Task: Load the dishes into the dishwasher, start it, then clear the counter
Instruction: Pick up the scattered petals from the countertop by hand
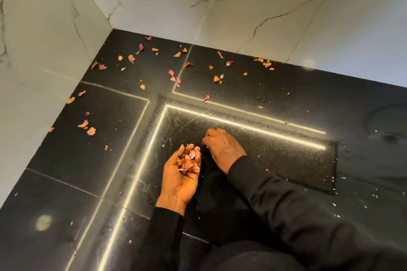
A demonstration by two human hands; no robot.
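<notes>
Fingers [184,149] of left hand [180,174] cup petals [188,164]; right hand [222,147]: grip unclear; more litter counter [88,160].

White veined marble walls [220,17] fill the frame's top and left; bright strips [242,125], perhaps reflections, cross mid-frame.

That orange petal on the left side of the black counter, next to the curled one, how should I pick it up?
Pinch the orange petal by an edge, thumb and forefinger coming from above and from the right: it lies thin and nearly flat on the counter, with the wall close on its left. The left hand cups gathered petals.
</notes>
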